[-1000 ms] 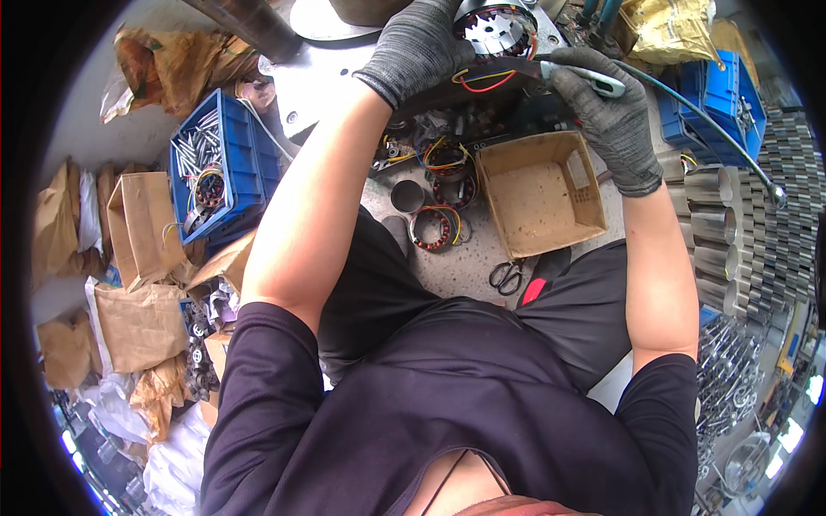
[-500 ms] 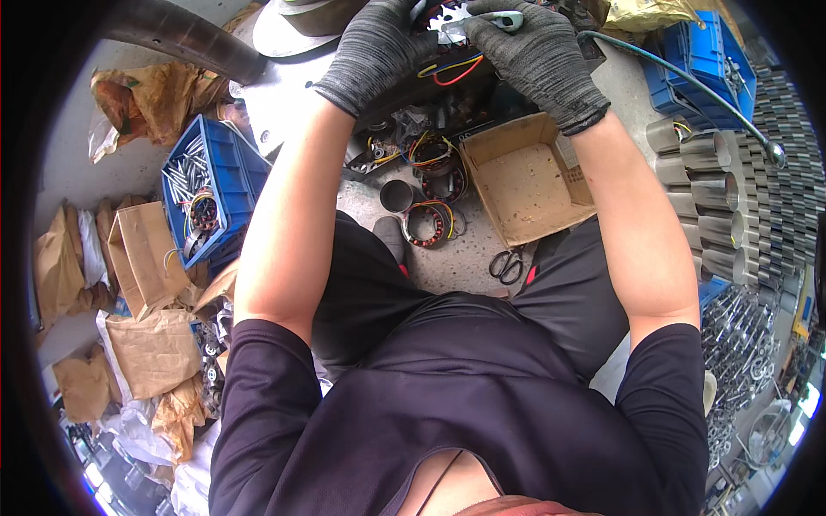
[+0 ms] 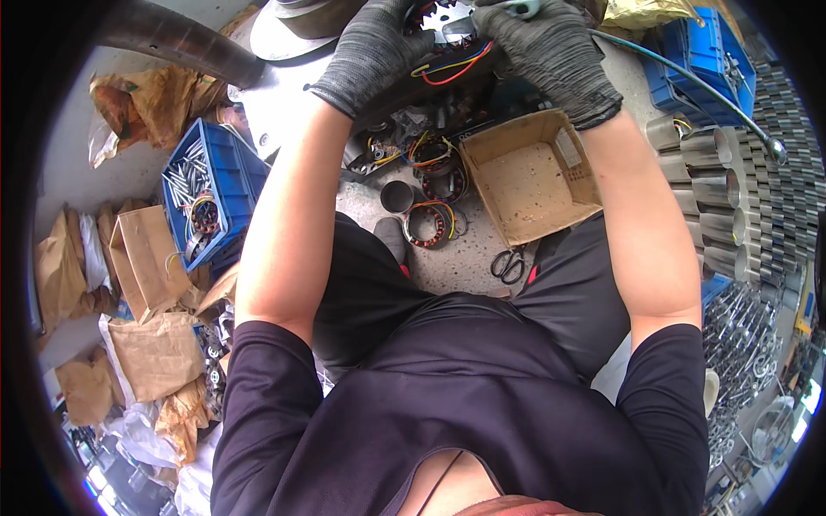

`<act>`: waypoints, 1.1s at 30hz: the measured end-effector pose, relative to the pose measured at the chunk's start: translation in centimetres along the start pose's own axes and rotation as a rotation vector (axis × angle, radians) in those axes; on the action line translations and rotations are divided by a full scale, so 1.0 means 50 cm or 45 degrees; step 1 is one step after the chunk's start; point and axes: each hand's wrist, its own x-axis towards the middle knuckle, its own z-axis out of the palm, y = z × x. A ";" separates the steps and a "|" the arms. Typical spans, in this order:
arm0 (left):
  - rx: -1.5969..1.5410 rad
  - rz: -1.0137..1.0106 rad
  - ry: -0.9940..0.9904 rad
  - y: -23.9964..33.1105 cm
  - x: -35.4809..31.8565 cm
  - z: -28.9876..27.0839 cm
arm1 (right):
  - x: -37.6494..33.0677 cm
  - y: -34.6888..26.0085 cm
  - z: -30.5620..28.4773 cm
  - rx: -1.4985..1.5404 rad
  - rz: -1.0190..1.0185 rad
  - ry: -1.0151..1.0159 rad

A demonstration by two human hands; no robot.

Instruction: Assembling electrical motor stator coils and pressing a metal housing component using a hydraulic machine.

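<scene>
Both hands wear dark grey knit gloves at the top edge. My left hand (image 3: 379,56) is closed on the left side of a wire-wound stator (image 3: 469,43), its fingertips partly cut off by the edge. A silvery toothed core (image 3: 449,23) shows at the stator's middle. Red, yellow and blue lead wires (image 3: 460,69) hang from it toward me. Just right of the stator, my right hand (image 3: 555,60) is closed around a pale, smooth tool (image 3: 523,9). Most of that tool is hidden, so its kind cannot be made out.
On the floor between my legs are wound stators (image 3: 426,225), a metal sleeve (image 3: 397,197), black-handled scissors (image 3: 508,266) and a cardboard box (image 3: 529,185). A blue bin (image 3: 225,193) of metal pins stands left. Stacked metal sleeves (image 3: 718,189) line the right, below a hose (image 3: 688,69).
My right hand has shifted right, off the toothed core, carrying the pale tool with it. More of the core and the lead wires shows. My left hand has stayed nearly in place.
</scene>
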 end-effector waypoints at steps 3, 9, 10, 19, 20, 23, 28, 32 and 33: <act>-0.078 0.011 -0.033 -0.008 0.004 0.000 | -0.002 -0.012 -0.007 -0.121 0.188 -0.129; -0.505 0.040 0.040 -0.064 0.010 0.011 | -0.021 -0.021 -0.054 0.224 0.217 0.018; -0.262 -0.022 0.066 -0.042 0.009 -0.003 | -0.027 -0.022 -0.053 0.365 0.214 0.047; 0.207 0.082 0.075 -0.073 0.011 -0.016 | -0.012 -0.022 0.000 -0.125 0.011 0.012; 0.208 0.083 0.070 -0.076 0.010 -0.016 | -0.013 -0.015 0.009 -0.229 -0.059 0.059; 0.086 0.064 0.053 -0.074 0.006 -0.017 | -0.005 0.001 0.019 -0.469 -0.318 0.058; 0.183 -0.021 -0.029 -0.034 -0.005 -0.021 | 0.012 0.035 0.046 -0.525 -0.253 -0.001; 0.263 -0.093 -0.097 -0.024 -0.005 -0.029 | 0.039 0.041 0.034 -0.750 -0.455 -0.230; 0.049 -0.134 -0.102 -0.023 -0.006 -0.026 | 0.036 0.037 0.025 -0.750 -0.455 -0.233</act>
